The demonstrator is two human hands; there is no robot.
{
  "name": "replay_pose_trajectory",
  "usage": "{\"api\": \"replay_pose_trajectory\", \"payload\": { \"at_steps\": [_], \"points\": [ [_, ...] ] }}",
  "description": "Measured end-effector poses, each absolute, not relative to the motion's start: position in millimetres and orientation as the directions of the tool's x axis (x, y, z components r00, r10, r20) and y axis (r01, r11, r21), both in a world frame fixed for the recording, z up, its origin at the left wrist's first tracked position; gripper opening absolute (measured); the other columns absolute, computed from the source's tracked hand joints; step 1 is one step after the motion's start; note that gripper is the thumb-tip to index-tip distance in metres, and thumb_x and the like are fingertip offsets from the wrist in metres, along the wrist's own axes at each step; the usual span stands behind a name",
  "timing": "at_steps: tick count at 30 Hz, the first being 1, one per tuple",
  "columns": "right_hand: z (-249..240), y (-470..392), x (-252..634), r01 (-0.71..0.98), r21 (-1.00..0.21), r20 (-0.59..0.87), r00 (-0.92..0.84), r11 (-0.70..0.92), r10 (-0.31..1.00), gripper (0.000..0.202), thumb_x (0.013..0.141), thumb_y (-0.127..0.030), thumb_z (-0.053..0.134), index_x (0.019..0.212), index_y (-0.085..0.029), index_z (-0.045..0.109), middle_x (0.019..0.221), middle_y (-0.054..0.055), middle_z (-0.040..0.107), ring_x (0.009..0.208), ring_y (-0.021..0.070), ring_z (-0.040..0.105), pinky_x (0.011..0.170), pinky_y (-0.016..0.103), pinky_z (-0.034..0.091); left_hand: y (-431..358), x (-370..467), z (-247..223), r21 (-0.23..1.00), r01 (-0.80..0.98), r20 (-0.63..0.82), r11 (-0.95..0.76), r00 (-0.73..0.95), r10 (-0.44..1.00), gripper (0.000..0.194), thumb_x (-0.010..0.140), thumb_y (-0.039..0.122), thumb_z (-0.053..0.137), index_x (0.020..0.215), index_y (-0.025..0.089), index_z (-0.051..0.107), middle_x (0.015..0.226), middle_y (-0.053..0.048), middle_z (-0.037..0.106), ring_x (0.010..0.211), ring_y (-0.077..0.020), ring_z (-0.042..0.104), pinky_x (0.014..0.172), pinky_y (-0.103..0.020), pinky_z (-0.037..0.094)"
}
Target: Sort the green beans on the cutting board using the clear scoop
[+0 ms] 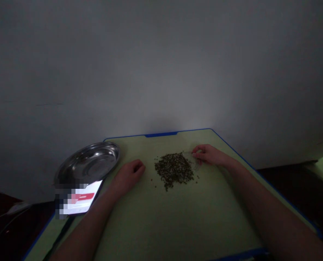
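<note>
A loose pile of small dark brownish-green beans or seeds (174, 168) lies on the pale green tabletop, with a few stray ones around its edges. At the pile's right edge, my right hand (207, 154) pinches a clear, see-through object (190, 158), perhaps thin plastic; its exact kind is hard to make out. My left hand (130, 174) rests on the table to the left of the pile, its fingers curled into a loose fist and apart from the beans. Nothing shows in that fist.
A shiny steel basin (89, 165) stands at the table's left side. In front of it is a lit phone or tablet (86, 199), partly blurred out, beside my left forearm. The blue-edged table (156, 224) reaches a grey wall (161, 72) at the back.
</note>
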State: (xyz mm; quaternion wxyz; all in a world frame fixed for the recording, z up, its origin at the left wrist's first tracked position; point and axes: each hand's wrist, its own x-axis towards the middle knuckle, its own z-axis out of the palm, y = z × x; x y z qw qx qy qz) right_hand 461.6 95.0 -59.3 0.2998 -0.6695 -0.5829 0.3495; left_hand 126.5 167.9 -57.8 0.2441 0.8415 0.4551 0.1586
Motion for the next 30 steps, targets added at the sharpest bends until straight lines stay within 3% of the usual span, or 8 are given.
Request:
{"api": "replay_pose_trajectory", "payload": {
  "at_steps": [8, 16, 23, 30],
  "points": [
    [-52, 94, 452, 0.64, -0.768, 0.033, 0.087, -0.031, 0.996, 0.017, 0.078, -0.035, 0.058, 0.076, -0.018, 0.06, 0.055, 0.0, 0.062, 0.053, 0.0146, 0.055, 0.052, 0.026, 0.04, 167, 127, -56, 0.558, 0.694, 0.029, -0.454, 0.53, 0.847, 0.027, 0.083, 0.04, 0.04, 0.075, 0.019, 0.055, 0.072, -0.002, 0.059, 0.067, -0.0187, 0.054, 0.061, -0.03, 0.038],
    [-39, 87, 433, 0.699, -0.711, 0.18, 0.086, 0.069, 0.98, 0.023, 0.084, -0.041, 0.056, 0.076, -0.02, 0.061, 0.06, 0.001, 0.06, 0.056, 0.015, 0.053, 0.054, 0.028, 0.038, 165, 129, -55, 0.564, 0.697, 0.026, -0.443, 0.521, 0.853, 0.025, 0.082, 0.037, 0.041, 0.073, 0.019, 0.055, 0.072, -0.002, 0.059, 0.067, -0.0175, 0.054, 0.06, -0.028, 0.036],
    [-42, 79, 398, 0.77, -0.602, 0.185, -0.122, 0.21, 0.975, 0.02, 0.088, -0.035, 0.057, 0.08, -0.02, 0.068, 0.067, 0.001, 0.065, 0.058, 0.0134, 0.051, 0.056, 0.027, 0.035, 166, 129, -58, 0.571, 0.68, 0.042, -0.46, 0.535, 0.844, 0.025, 0.084, 0.038, 0.041, 0.074, 0.019, 0.055, 0.073, -0.002, 0.061, 0.067, -0.0171, 0.053, 0.061, -0.028, 0.036],
    [-45, 77, 382, 0.823, -0.49, 0.238, -0.19, 0.287, 0.952, 0.018, 0.091, -0.029, 0.057, 0.085, -0.021, 0.072, 0.081, 0.005, 0.071, 0.072, 0.0166, 0.06, 0.067, 0.029, 0.041, 166, 130, -59, 0.583, 0.679, 0.042, -0.446, 0.523, 0.851, 0.026, 0.084, 0.039, 0.042, 0.073, 0.019, 0.056, 0.072, -0.002, 0.06, 0.067, -0.0176, 0.053, 0.06, -0.029, 0.036]
  ]
}}
